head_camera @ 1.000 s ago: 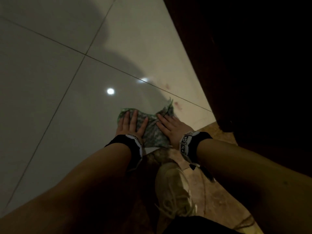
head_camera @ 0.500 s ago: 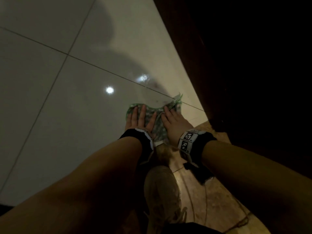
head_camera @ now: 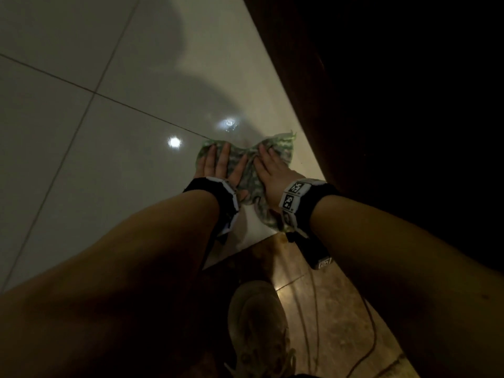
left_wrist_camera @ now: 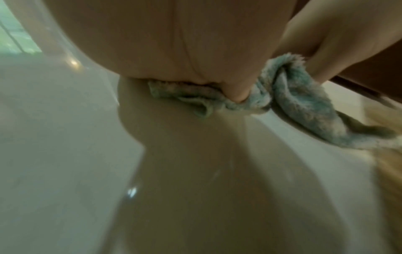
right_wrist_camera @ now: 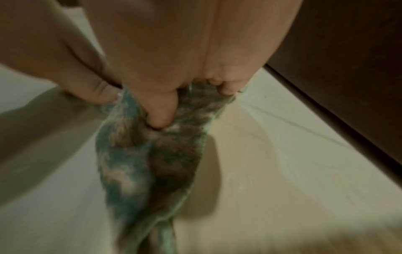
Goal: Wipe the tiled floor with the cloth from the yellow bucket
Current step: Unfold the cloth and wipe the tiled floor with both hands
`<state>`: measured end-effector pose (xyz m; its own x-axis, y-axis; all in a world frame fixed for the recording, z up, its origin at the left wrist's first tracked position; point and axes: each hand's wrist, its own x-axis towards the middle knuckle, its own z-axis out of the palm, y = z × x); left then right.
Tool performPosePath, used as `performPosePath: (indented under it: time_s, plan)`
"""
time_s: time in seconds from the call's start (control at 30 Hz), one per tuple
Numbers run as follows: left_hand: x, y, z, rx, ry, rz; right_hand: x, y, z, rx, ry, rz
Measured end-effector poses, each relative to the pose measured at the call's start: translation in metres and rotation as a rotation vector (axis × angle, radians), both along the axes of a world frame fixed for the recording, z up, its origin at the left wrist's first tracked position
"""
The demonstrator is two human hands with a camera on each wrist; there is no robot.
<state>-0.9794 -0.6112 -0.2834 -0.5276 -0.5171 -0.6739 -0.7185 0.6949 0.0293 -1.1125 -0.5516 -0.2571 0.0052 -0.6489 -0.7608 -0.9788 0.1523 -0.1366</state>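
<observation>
My left hand [head_camera: 216, 166] and right hand [head_camera: 274, 170], fingers flat and spread, press the green cloth [head_camera: 246, 173] against the pale tiled floor [head_camera: 109, 159] beside a dark wooden panel [head_camera: 354, 105].

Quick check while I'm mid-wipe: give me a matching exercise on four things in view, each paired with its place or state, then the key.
Things:
1. left hand
2. right hand
3. cloth
4. shoe

Places or states:
A. on the brown floor strip, nearer the person
B. flat on the cloth's end away from the dark wooden panel
C. bunched on the pale tile under both hands
D. flat on the cloth's end beside the dark wooden panel

Pairs: 1-B, 2-D, 3-C, 4-A
</observation>
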Motion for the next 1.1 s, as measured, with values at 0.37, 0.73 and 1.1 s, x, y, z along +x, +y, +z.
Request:
performPosePath:
  time_s: [0.37, 0.73, 1.1]
  plan:
    - [-0.023, -0.07, -0.014, -0.068, 0.129, 0.09, -0.022, -0.088, 0.002, -0.008, 0.041, 0.034]
    - [-0.037, -0.123, -0.026, -0.163, 0.173, 0.164, -0.042, -0.168, 0.005, -0.025, 0.068, 0.186]
    - [-0.043, -0.151, -0.024, -0.133, 0.173, 0.216, -0.05, -0.204, -0.004, -0.001, 0.059, 0.215]
